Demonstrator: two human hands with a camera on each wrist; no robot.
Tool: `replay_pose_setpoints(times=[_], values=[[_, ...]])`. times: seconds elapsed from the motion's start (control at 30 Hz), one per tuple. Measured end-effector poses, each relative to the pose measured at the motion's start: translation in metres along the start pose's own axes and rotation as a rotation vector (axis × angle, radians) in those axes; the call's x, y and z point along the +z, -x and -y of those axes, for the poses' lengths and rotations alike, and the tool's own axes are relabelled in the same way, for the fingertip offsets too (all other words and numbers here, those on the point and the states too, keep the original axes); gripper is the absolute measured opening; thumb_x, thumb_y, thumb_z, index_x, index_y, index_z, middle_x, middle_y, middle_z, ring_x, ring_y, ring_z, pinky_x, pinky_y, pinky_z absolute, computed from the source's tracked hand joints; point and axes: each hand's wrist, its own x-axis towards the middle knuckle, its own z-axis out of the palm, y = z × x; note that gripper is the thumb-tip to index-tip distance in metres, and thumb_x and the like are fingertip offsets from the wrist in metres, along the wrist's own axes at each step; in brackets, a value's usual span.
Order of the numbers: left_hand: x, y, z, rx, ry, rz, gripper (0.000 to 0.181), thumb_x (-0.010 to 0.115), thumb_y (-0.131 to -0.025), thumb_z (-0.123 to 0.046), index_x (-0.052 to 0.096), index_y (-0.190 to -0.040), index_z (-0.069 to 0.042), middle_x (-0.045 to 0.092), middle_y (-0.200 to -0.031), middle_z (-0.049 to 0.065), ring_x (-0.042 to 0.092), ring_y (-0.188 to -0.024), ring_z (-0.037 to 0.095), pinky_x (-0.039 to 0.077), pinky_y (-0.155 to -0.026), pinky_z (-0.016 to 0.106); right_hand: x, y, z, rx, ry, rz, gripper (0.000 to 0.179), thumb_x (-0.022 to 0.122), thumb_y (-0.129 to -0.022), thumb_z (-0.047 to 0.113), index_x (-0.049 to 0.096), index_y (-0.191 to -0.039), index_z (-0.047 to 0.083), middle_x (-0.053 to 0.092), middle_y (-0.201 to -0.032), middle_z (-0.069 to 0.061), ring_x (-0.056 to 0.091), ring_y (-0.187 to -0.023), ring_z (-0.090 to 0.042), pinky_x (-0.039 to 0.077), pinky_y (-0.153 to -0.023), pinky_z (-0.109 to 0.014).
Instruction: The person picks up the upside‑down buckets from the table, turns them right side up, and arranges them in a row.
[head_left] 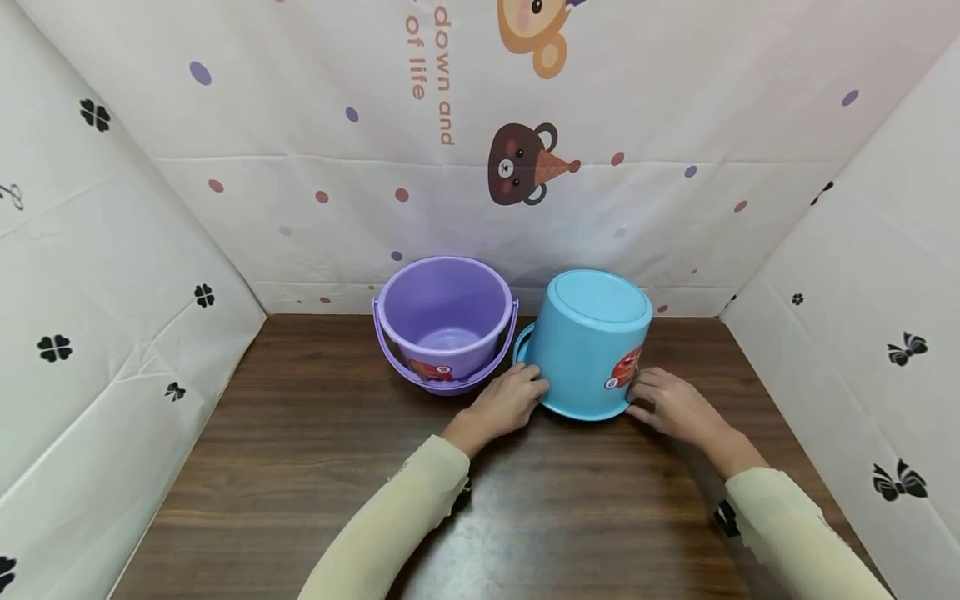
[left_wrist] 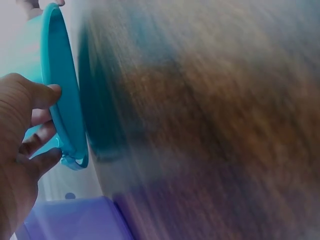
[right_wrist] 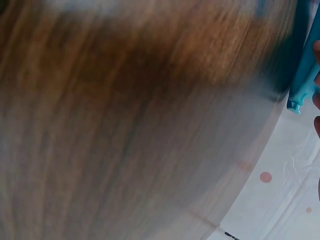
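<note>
A light blue bucket (head_left: 592,350) is upside down, its base facing up and its rim low over the tabletop. My left hand (head_left: 510,396) grips the rim on the left side. In the left wrist view the thumb of that hand (left_wrist: 20,115) lies on the rim, and the inside of the blue bucket (left_wrist: 65,85) shows, so the near rim is off the table. My right hand (head_left: 670,406) pinches the rim at the right, beside a red label. Only fingertips of it show in the right wrist view. Left of these stands a purple bucket (head_left: 450,312), upright, its handle hanging in front.
Under the buckets is a dark brown wooden table (head_left: 315,500). A white printed sheet (head_left: 322,125) with bears and dots rises behind it. White patterned sheets flank the table at left (head_left: 90,250) and right (head_left: 862,275).
</note>
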Motion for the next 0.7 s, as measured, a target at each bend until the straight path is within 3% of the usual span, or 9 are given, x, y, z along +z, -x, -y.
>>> replay_pose_setpoints(times=[0.37,0.7], values=[[-0.004,0.005,0.001,0.032,0.02,-0.056,0.01,0.071,-0.094,-0.015,0.062,-0.094,-0.019,0.055,-0.097,-0.002,0.052,-0.09,0.019,0.048,-0.077,0.028,-0.001,0.003,0.007,0.027,-0.039,-0.05,0.028,0.094,-0.07,0.015,0.07,-0.084,0.01,0.069,-0.096,-0.004,0.066,-0.099,-0.026,0.061,-0.08,-0.045],[-0.006,0.011,-0.001,0.032,0.018,-0.063,0.01,0.073,-0.093,-0.015,0.063,-0.094,-0.019,0.055,-0.096,-0.002,0.054,-0.09,0.019,0.048,-0.076,0.027,0.001,0.008,0.016,0.078,-0.052,-0.089,0.025,0.087,-0.07,0.011,0.066,-0.084,0.012,0.069,-0.102,-0.006,0.063,-0.103,-0.027,0.06,-0.082,-0.047]])
